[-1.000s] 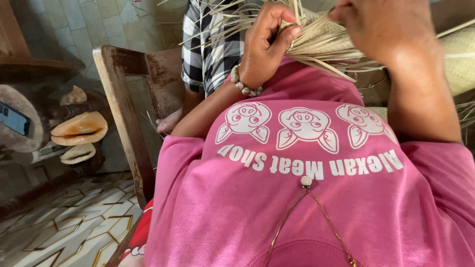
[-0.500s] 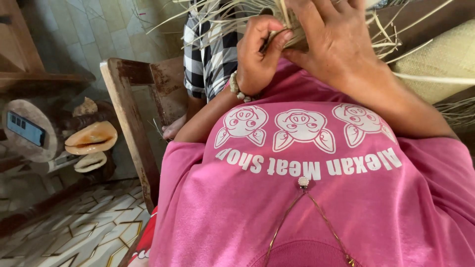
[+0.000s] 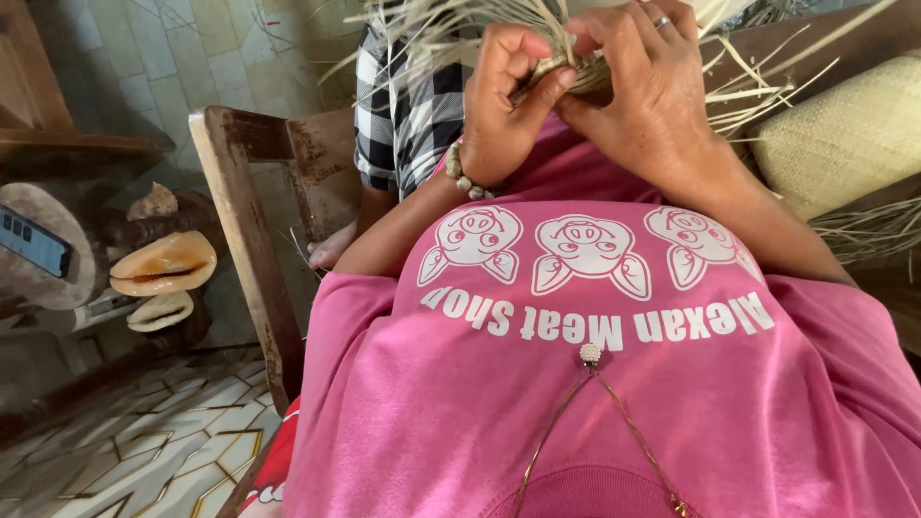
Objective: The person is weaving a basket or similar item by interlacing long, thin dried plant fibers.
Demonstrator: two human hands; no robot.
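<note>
At far left sit conch shells (image 3: 163,264) by our wooden chair (image 3: 251,240). Our left hand (image 3: 504,105) pinches the straw weaving (image 3: 576,69); our right hand (image 3: 652,91), now lowered from before, clamps it against our chest.

The bundle of pale straw strips (image 3: 585,67) is running out past the top edge, and where the left hand (image 3: 504,105) and right hand (image 3: 652,91) are pinching it, the fingers are covering the woven part, so how far the weave reaches is not showing. The person in the checked garment (image 3: 403,105) behind the wooden chair (image 3: 251,221) is being cut off at the top and is hiding behind the chair and the near arm, with only a sliver of forearm showing. The woven mat roll (image 3: 844,144) is slipping off the right edge, and the dark device (image 3: 34,245) at the left edge is too cropped to identify.
</note>
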